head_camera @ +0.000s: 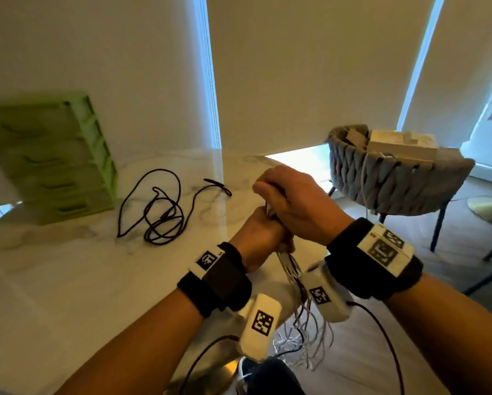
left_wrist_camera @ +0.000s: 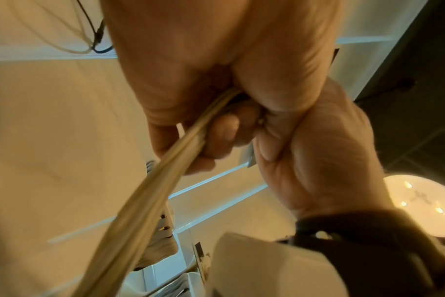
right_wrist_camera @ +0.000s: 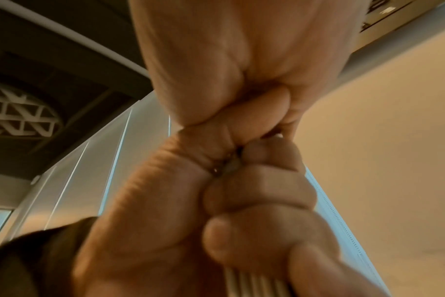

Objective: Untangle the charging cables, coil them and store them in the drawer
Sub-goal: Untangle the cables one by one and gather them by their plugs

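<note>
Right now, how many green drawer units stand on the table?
1. The green drawer unit stands at the far left of the marble table, behind the loose black cable. Nothing suggests another, though the table continues out of view.

Drawer unit (head_camera: 54,155) left of cable (head_camera: 159,206) on table (head_camera: 68,280).
</note>
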